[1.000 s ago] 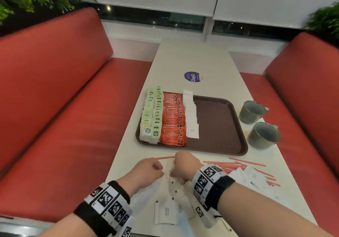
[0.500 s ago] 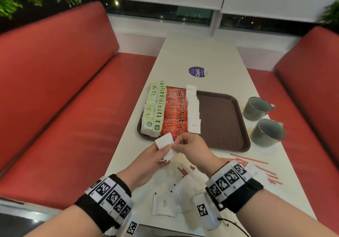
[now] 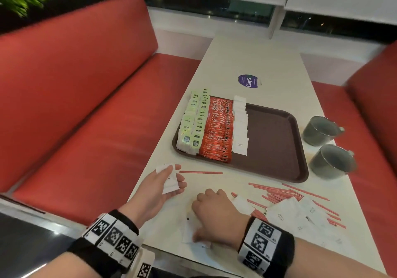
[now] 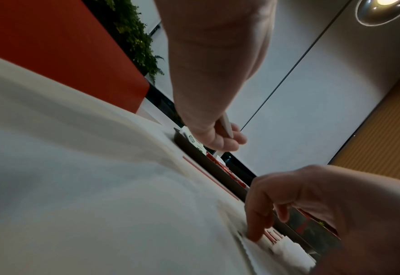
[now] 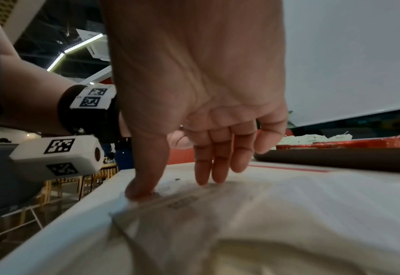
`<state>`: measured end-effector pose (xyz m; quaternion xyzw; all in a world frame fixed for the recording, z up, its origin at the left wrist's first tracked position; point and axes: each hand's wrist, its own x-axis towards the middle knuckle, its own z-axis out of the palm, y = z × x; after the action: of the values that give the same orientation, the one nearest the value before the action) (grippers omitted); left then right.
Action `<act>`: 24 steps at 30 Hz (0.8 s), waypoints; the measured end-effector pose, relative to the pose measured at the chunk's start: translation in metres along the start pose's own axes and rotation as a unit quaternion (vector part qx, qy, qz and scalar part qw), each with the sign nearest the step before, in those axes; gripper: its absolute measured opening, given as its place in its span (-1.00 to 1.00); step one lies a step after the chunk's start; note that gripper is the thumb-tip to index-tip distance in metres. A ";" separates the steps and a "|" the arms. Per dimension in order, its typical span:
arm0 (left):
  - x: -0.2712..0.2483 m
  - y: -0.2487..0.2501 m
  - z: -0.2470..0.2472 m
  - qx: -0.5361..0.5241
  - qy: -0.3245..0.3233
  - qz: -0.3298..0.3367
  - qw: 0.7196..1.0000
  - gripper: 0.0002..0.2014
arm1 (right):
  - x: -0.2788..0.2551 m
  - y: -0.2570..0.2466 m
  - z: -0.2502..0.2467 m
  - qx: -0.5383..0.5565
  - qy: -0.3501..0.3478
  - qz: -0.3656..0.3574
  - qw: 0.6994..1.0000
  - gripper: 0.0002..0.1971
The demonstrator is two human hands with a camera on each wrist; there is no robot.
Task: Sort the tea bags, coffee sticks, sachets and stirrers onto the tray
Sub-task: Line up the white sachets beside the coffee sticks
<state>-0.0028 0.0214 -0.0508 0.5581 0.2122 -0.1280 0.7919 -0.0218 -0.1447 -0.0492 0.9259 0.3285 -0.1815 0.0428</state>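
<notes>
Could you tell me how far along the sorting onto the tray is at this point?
Done: tea bags, coffee sticks and a sachet row line the tray's left half. In hand: the left hand holds white sachets; the right hand presses another on the table. Left: loose sachets and every stirrer.

Tray (image 3: 277,140) sits mid-table (image 3: 253,62), taken as landmark. In the tray's left part, three columns side by side: tea bags (image 3: 194,123) leftmost, coffee sticks (image 3: 219,131) next, sachets (image 3: 240,125) right of those; the tray's right part is bare. Two mugs (image 3: 320,130) stand just right of the tray, on the table. A round sticker (image 3: 248,81) lies behind the tray. One stirrer (image 3: 200,172) lies just before the tray's front edge. More stirrers (image 3: 285,194) and loose sachets (image 3: 287,213) are heaped before the tray's front right corner. Benches (image 3: 86,105) flank the table left and right of the tray.
</notes>
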 end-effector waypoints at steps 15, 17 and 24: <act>0.010 0.004 -0.006 -0.017 -0.067 -0.103 0.992 -0.35 | -0.003 -0.002 -0.004 0.043 -0.024 0.057 0.997 -0.50; 0.013 0.007 -0.007 -0.041 -0.071 -0.118 0.990 -0.27 | -0.002 -0.005 -0.002 0.041 -0.033 0.066 0.996 -0.49; 0.017 0.010 -0.012 0.004 -0.117 -0.129 0.985 -0.31 | 0.005 0.003 -0.009 0.210 -0.035 0.126 0.969 -0.90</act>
<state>0.0143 0.0371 -0.0542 0.5106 0.1878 -0.2943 0.7857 -0.0139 -0.1421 -0.0424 0.9411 0.1625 -0.2717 -0.1189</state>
